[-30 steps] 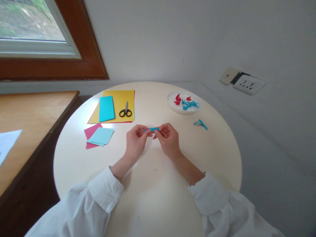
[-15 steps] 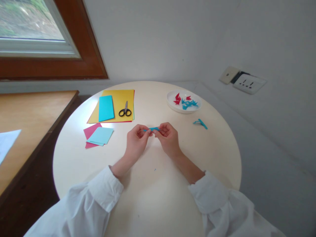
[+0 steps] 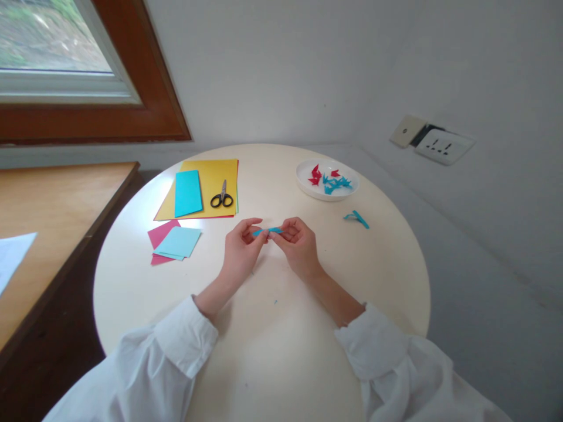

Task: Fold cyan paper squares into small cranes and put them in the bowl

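Observation:
A small strip of folded blue paper [image 3: 275, 230] is pinched between both hands above the middle of the round table [image 3: 281, 357]. My left hand [image 3: 241, 243] grips its left end with thumb and fingers, the index finger raised a little off it. On the other end, my right hand [image 3: 299, 243] closes thumb and fingers around the paper. The fingers cover part of its shape. To the right lies a bent blue paper strip [image 3: 360, 220]. Farther back, a white dish [image 3: 328, 197] holds small folded red pieces [image 3: 315, 175] and blue pieces [image 3: 338, 184].
Black-handled scissors [image 3: 222, 197] and a blue paper rectangle [image 3: 188, 193] lie on yellow sheets [image 3: 211, 167] at the back left. Nearer are light-blue squares [image 3: 179, 242] over pink ones [image 3: 160, 233]. A wooden desk [image 3: 65, 199] stands left; the wall [image 3: 272, 70] rises behind.
My left index finger has lifted and straightened, baring more of the blue paper's left end. Both hands keep their hold in nearly the same place.

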A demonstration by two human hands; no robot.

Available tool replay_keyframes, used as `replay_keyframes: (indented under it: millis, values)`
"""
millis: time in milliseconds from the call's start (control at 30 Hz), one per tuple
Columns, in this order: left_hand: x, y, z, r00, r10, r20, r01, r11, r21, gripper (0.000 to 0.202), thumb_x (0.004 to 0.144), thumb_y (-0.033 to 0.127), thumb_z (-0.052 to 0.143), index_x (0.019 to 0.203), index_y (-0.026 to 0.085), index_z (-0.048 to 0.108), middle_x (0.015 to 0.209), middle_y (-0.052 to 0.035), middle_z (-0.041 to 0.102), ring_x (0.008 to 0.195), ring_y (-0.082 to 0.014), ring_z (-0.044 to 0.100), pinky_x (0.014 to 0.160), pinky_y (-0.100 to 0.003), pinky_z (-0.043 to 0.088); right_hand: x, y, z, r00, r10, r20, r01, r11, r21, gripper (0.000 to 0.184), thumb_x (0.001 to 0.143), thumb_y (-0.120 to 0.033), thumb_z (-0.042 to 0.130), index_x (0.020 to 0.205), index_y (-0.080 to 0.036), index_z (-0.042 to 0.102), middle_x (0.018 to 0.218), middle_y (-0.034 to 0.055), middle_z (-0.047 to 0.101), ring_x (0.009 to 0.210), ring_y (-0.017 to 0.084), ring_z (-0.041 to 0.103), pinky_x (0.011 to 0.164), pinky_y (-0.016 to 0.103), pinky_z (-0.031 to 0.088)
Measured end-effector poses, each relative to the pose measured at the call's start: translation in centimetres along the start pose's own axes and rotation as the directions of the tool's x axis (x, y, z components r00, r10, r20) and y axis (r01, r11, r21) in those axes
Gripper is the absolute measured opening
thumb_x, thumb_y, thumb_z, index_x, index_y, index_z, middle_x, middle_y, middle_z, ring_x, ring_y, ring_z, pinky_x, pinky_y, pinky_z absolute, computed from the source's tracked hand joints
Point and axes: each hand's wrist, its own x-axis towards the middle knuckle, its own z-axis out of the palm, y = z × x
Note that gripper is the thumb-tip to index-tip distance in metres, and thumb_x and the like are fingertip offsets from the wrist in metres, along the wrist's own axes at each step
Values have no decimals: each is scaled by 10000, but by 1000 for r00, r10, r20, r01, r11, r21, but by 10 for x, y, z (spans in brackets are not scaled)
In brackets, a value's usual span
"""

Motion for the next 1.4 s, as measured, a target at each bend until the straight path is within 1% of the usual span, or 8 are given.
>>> replay_keyframes:
  millis: [167,367,467,600,733,867,1100,1400]
  values:
    - [1,-2,-2,997,17,75,-28,990,139,129,726,276,594,739,153,633,710,-41,653,667,-152,601,626,-270,478,-1,-1,-3,1000,-23,17,24,999,-40,297,599,-267,729,727,-200,470,658,-46,576,629,108,610,623,249,512]
    - [1,-3,-1,993,112,37,-118,968,223,78,736,247,560,710,175,577,675,-17,606,645,-141,561,612,-252,437,-1,-4,0,998,38,43,-40,998,39,354,588,-266,737,843,-208,499,646,-39,641,630,124,634,651,278,517]
    - [0,-1,0,994,109,30,-113,969,218,101,735,260,558,671,182,560,621,2,576,595,-130,527,584,-240,409,1,-4,0,998,52,19,-53,998,28,399,573,-340,743,865,-209,504,631,-37,634,582,123,609,565,257,489]
    - [-3,0,0,996,69,64,-81,972,222,137,736,281,555,649,176,560,596,11,557,560,-119,478,549,-232,372,1,-3,-3,999,22,48,-17,994,-104,335,667,-487,642,679,-200,469,511,-64,499,449,80,451,436,218,359]
    - [-4,0,2,991,11,133,-39,977,210,173,737,316,560,645,171,576,544,18,525,513,-108,433,501,-226,336,-1,-5,-6,989,-47,143,92,941,-326,438,756,-521,523,497,-200,373,446,-72,321,443,71,309,444,235,265]
    - [-4,1,2,970,-85,227,48,985,164,247,730,372,571,592,170,532,491,32,482,457,-92,390,455,-221,292,-2,-8,-6,982,-69,176,128,928,-350,473,785,-518,474,464,-203,327,443,-67,275,444,75,263,444,246,229]
    - [-1,1,-9,857,-147,494,97,987,126,348,817,418,473,561,181,468,493,31,433,481,-100,400,495,-235,315,1,-11,-10,951,55,303,15,974,-225,483,758,-570,498,471,-192,408,427,-66,323,419,68,267,427,245,206]
    - [-5,6,-3,876,-121,467,78,991,111,333,794,448,496,628,160,484,520,49,385,469,-73,309,454,-217,235,1,-3,-7,918,232,322,-242,970,-10,505,687,-617,569,481,-194,385,398,-91,264,371,46,221,399,241,153]
